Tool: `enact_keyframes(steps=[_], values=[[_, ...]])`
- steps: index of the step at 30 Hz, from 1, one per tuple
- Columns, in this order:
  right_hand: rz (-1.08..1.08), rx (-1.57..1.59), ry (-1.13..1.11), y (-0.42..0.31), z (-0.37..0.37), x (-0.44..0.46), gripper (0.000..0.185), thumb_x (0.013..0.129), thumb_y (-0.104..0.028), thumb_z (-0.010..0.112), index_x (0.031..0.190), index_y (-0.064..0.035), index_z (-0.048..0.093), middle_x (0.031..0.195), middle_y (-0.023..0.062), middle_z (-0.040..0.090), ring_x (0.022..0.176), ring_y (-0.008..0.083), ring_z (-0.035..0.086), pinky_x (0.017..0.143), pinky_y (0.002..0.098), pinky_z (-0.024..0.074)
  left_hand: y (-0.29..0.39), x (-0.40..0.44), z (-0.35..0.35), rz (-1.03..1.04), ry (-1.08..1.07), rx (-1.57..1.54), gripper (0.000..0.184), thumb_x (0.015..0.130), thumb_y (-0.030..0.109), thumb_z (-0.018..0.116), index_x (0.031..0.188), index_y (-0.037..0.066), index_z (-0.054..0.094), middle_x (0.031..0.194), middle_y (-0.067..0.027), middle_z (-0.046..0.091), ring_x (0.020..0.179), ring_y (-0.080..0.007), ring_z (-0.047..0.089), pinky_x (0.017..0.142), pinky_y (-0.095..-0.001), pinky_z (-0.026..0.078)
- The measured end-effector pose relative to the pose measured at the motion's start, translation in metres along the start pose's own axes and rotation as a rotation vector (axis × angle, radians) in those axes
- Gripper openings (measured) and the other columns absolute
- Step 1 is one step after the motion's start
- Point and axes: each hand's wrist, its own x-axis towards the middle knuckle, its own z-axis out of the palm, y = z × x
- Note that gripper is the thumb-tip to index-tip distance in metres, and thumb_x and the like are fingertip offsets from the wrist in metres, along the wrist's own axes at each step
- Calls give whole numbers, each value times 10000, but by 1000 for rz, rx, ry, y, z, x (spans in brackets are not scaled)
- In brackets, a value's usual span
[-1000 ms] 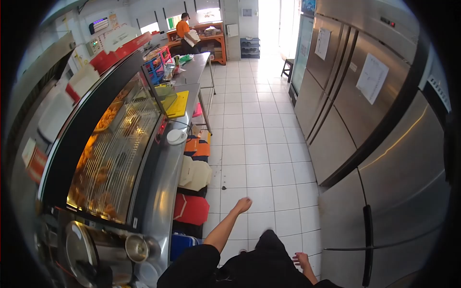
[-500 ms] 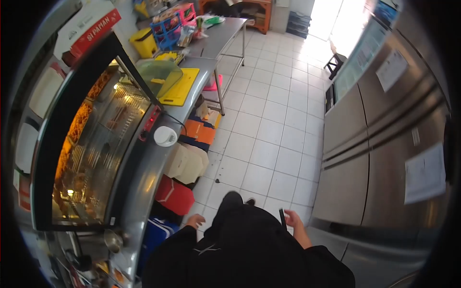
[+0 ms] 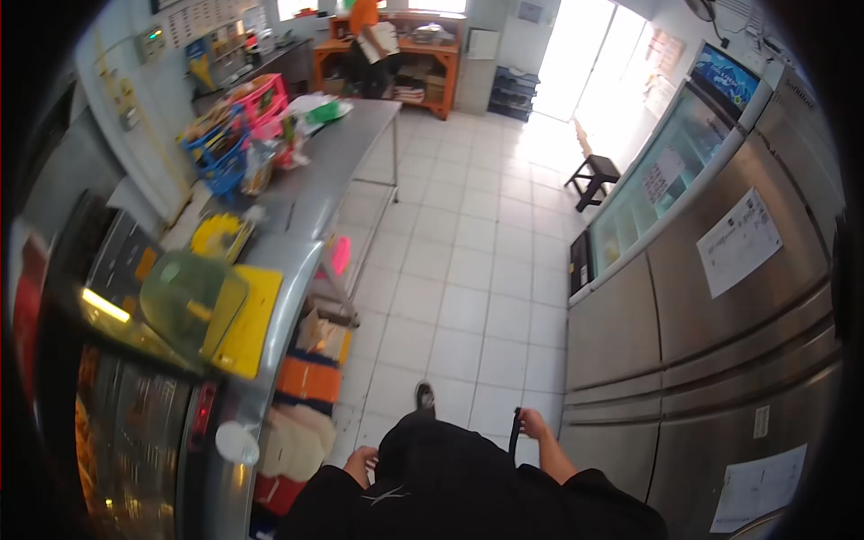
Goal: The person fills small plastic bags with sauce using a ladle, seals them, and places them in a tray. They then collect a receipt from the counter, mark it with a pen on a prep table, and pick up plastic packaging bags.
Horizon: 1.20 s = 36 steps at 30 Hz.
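My left hand (image 3: 362,465) hangs low beside my black clothing, near the counter edge. Its fingers are loosely bent and apart, and nothing shows in them. On the other side, my right hand (image 3: 535,425) is closed on a narrow black strap (image 3: 514,439), which hangs down from the fingers beside my clothing. Where its lower end goes is hidden. My shoe (image 3: 425,396) shows in front of me on the tiled floor.
At left, a steel counter (image 3: 310,202) bears a yellow cutting board (image 3: 252,324), a green translucent lid (image 3: 193,297), a white round thing (image 3: 237,443) and a lit display case (image 3: 135,441). Steel refrigerators (image 3: 612,333) line the right. Ahead stand a black stool (image 3: 594,175) and a person in orange (image 3: 364,22).
I have moved forward along the aisle and my view has tilted up, bringing the far person into sight. The black strap stays in my right hand.
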Motion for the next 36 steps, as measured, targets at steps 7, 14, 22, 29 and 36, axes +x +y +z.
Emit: enact_keyframes(steps=[7,14,22,29,36], values=[[174,4,513,-29,-53,15,163,853,-152,619,923,-5,633,844,145,616,754,299,631,660,509,569,458,42,-95,904,524,729,416,910,349,494,951,13,736,956,-237,732,972,-405,694,914,-510,531],[322,-14,382,-106,-54,126,196,875,-201,613,985,-58,689,899,130,693,806,285,691,675,473,567,728,-10,-147,1012,397,130,305,936,305,598,941,12,684,843,-133,721,781,-244,685,728,-376,541],[-53,-772,50,-498,-15,387,227,822,-160,678,1021,-97,766,933,88,766,862,206,751,689,408,610,677,35,-185,436,55,400,395,872,394,633,1072,61,707,1028,-117,729,845,-282,690,710,-457,550],[-84,-1020,-454,-949,90,411,317,949,-335,564,1073,-95,730,1044,80,769,880,223,748,833,426,552,759,45,-216,37,212,-692,300,914,245,565,1139,68,657,1065,-116,717,932,-311,686,833,-505,525],[106,-1128,-456,-1059,81,567,345,957,-376,669,1150,-97,736,1110,49,772,936,200,761,822,409,565,1001,112,-291,-74,248,-473,296,926,215,528,1151,57,639,1047,-95,722,886,-287,688,790,-515,506]])
